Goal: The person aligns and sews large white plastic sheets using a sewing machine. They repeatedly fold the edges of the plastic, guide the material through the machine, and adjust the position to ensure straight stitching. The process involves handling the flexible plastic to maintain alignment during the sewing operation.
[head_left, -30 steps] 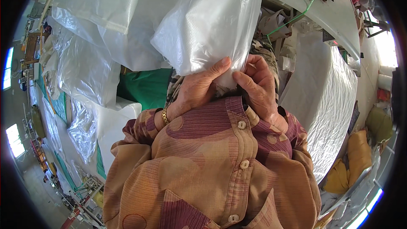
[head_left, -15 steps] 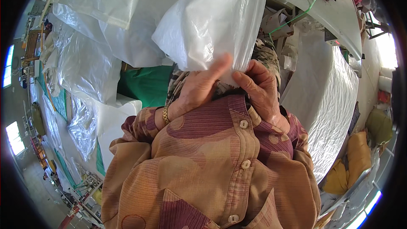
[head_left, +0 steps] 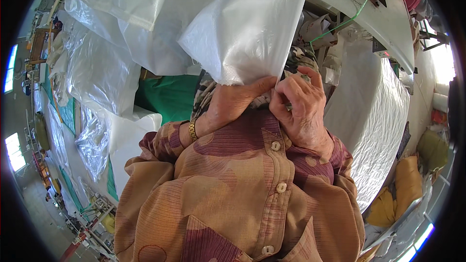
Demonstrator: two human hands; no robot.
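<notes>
Plastic sheet point(head_left: 247, 29), whitish and translucent, is shown at 12 o'clock, its lower edge brought down to the centre. This edge is grasped by the left hand point(head_left: 230, 104): the thumb is laid along the near face, while most of the fingers are hidden behind, an arrangement by which the edge is probably steadied. The right hand point(head_left: 303, 106), just toward 3 o'clock, is curled, with thumb and forefinger drawn together beside the sheet's corner; whether plastic is caught between them cannot be told. Both hands are held close to the shirt point(head_left: 233, 174), at 6 o'clock, presumably so that the edge is seen and felt easily. Green cloth point(head_left: 165, 98) is placed between 9 and 10 o'clock. A shiny white sheet point(head_left: 364, 121) is draped at 3 o'clock, with a yellow bundle point(head_left: 407, 184) at 4 o'clock.
</notes>
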